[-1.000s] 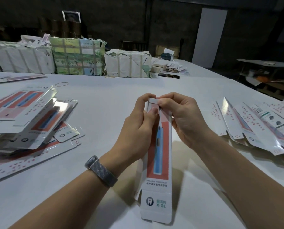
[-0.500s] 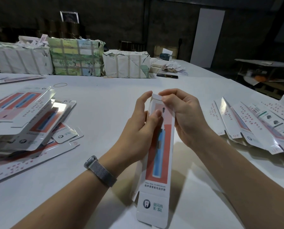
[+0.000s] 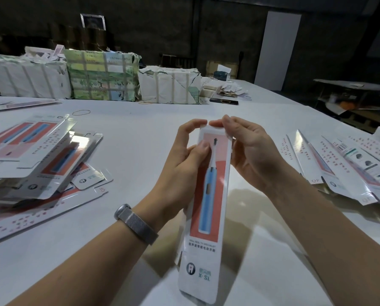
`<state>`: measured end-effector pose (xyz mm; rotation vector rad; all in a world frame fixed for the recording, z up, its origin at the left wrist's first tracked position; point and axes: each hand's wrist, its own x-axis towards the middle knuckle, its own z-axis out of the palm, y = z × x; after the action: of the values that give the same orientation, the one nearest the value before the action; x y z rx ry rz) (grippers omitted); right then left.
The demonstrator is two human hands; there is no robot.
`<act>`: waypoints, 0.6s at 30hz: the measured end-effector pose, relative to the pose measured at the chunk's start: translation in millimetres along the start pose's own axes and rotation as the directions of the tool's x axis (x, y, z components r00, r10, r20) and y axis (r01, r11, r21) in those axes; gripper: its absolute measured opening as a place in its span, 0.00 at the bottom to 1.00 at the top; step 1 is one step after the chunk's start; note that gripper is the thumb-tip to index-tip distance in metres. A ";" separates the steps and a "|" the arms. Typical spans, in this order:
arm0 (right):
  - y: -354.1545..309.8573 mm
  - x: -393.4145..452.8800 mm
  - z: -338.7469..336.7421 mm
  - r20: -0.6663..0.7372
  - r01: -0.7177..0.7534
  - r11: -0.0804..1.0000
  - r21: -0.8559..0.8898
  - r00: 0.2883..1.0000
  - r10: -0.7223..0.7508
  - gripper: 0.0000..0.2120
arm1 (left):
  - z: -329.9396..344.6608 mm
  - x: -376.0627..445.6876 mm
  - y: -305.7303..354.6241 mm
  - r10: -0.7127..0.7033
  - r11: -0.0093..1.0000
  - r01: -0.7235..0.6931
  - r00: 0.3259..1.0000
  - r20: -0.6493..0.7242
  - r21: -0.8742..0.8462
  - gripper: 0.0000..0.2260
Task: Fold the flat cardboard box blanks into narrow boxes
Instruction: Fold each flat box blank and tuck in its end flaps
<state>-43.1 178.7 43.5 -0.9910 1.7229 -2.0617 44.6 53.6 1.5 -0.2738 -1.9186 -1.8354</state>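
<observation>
A narrow white box point(image 3: 208, 208) printed with a blue toothbrush on red is held up above the white table point(image 3: 140, 138), long axis pointing away from me. My left hand point(image 3: 184, 160) grips its upper left side, thumb on the printed face and index finger curled over the top corner. My right hand point(image 3: 246, 151) holds the upper right side, its fingertips pinching the top end flap. The box's near end hangs open toward me. Flat blanks lie in a pile at the left point(image 3: 36, 160), and more blanks are fanned out at the right point(image 3: 343, 164).
Wrapped bundles of stock point(image 3: 103, 76) line the table's far side, with a dark phone point(image 3: 224, 100) and paper scraps beside them. A rubber band point(image 3: 81, 112) lies on the far left of the table. A low dark table point(image 3: 357, 87) stands beyond the right edge.
The box has been lifted and tipped up toward me, showing its whole front. My right fingers moved from the top front onto the end flap; my left thumb slid down the face.
</observation>
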 end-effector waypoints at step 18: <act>16.1 3.2 5.6 0.091 -0.212 0.858 0.468 0.977 0.192 0.34 | -3.5 8.7 -3.6 0.023 0.996 0.002 0.966 -0.257 0.094 0.08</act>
<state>-45.1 168.5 29.7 -0.6585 1.1457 -2.1495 36.1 48.3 2.3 -0.0121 -1.8098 -1.6767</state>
